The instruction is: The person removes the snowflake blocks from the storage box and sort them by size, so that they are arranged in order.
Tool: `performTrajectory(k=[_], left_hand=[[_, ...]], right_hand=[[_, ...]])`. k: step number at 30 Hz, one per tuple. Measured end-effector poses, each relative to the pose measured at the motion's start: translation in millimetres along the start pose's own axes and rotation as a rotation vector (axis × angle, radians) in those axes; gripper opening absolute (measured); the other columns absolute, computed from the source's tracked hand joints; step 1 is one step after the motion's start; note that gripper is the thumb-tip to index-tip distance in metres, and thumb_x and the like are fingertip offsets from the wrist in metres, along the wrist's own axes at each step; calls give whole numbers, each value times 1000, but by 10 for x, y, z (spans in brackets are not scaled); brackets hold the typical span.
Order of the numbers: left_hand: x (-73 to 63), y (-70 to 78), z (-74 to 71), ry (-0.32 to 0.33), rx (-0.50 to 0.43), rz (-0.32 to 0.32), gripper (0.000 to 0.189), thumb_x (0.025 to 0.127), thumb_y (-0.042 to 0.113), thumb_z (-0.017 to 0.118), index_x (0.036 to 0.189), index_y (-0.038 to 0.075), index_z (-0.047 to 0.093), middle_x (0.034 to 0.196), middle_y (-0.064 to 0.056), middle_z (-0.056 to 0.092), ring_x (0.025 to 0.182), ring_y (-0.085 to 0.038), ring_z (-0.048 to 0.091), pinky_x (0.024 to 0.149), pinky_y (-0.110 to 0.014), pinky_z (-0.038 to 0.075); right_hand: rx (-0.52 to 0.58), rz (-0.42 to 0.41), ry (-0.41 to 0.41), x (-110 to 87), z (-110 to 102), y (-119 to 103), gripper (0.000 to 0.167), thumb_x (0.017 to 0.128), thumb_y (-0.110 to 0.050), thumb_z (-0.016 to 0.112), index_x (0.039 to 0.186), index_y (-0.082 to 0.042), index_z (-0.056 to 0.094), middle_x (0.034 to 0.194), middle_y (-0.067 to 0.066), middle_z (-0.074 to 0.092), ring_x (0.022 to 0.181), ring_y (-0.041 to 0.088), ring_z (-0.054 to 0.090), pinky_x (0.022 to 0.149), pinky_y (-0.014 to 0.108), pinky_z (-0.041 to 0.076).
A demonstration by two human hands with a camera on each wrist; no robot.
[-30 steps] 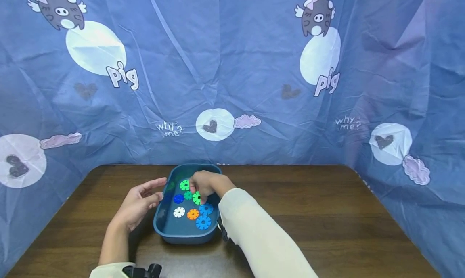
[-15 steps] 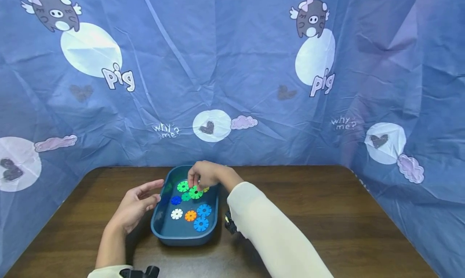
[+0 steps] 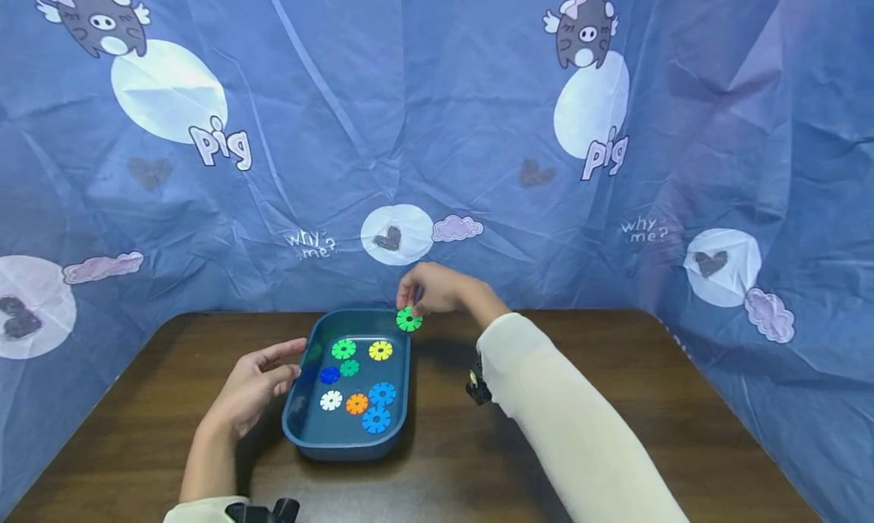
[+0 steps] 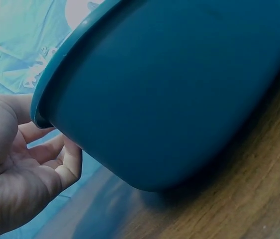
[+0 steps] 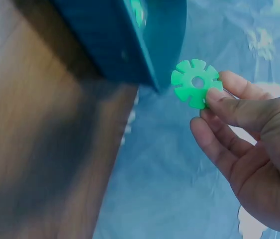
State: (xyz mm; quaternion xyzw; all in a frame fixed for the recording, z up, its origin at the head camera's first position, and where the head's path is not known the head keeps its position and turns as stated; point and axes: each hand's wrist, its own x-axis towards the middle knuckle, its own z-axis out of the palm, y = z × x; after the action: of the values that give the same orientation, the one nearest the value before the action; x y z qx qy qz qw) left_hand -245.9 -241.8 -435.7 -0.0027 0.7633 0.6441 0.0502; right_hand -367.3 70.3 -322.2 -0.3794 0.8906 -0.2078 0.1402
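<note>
My right hand (image 3: pixel 437 286) pinches a bright green notched plastic disc (image 5: pixel 184 79) between thumb and fingers, held up at the far right rim of a blue tray (image 3: pixel 341 437). My left hand (image 3: pixel 249 390) stays at the tray's left side, fingers loosely bent, thumb and index tips right at the rim. In the left wrist view, some of its fingertips are hidden behind the tray wall (image 4: pixel 154 99). Flat inside the tray lie several similar discs, among them a yellow disc (image 3: pixel 373 351), a white disc (image 3: pixel 325 401) and an orange disc (image 3: pixel 350 404).
The tray stands on a brown wooden table (image 3: pixel 546 401), left of its middle. Behind the table hangs a blue printed cloth (image 3: pixel 464 128), close to the back edge. A small black wrist device (image 3: pixel 478 386) sits on the right sleeve (image 3: pixel 567 417).
The right hand has lifted the bright green disc out from among the others and carried it to the far right rim, uncovering the yellow disc. The left hand has stayed beside the tray.
</note>
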Motion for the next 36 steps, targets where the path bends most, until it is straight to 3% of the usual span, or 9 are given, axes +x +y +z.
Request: performTrajectory(k=[7, 13, 20, 23, 27, 36], left_hand=[[7, 4, 9, 8, -11, -20, 53, 97, 0, 53, 149, -5, 46, 148, -27, 47, 92, -13, 64, 80, -22, 56], [4, -10, 11, 8, -27, -18, 53, 97, -1, 53, 150, -6, 45, 148, -28, 47, 92, -13, 64, 79, -23, 57], [16, -21, 12, -1, -46, -4, 53, 97, -1, 54, 149, -7, 45, 152, -28, 44, 89, -14, 66, 82, -25, 58], [22, -26, 1, -1, -45, -11, 53, 98, 0, 54, 150, -6, 45, 153, -28, 43, 92, -15, 67, 84, -25, 58], [16, -22, -7, -4, -57, -11, 53, 98, 0, 54, 150, -7, 44, 154, -29, 42, 98, -17, 69, 85, -27, 59], [-13, 12, -25, -36, -88, -24, 54, 98, -1, 57, 150, -9, 43, 156, -29, 39, 103, -20, 70, 87, -32, 60]], right_hand=[[1, 27, 61, -249, -140, 387, 17, 84, 9, 72, 98, -1, 74, 92, 7, 73, 92, 23, 68, 81, 27, 55], [62, 54, 101, -460, -114, 740, 20, 81, 13, 68, 99, 7, 73, 90, 14, 74, 83, 19, 68, 76, 25, 56], [267, 216, 167, -649, 121, 1051, 22, 83, 17, 63, 103, 12, 70, 85, 17, 71, 71, 13, 62, 67, 27, 57], [417, 272, 220, -662, 287, 1152, 22, 84, 19, 63, 105, 15, 69, 83, 16, 70, 71, 14, 62, 72, 34, 61], [581, 286, 272, -604, 484, 1235, 23, 85, 21, 58, 107, 20, 66, 81, 15, 69, 71, 15, 64, 77, 42, 63], [742, 394, 369, -490, 780, 1220, 21, 91, 15, 62, 112, 17, 65, 86, 12, 70, 75, 16, 66, 72, 34, 63]])
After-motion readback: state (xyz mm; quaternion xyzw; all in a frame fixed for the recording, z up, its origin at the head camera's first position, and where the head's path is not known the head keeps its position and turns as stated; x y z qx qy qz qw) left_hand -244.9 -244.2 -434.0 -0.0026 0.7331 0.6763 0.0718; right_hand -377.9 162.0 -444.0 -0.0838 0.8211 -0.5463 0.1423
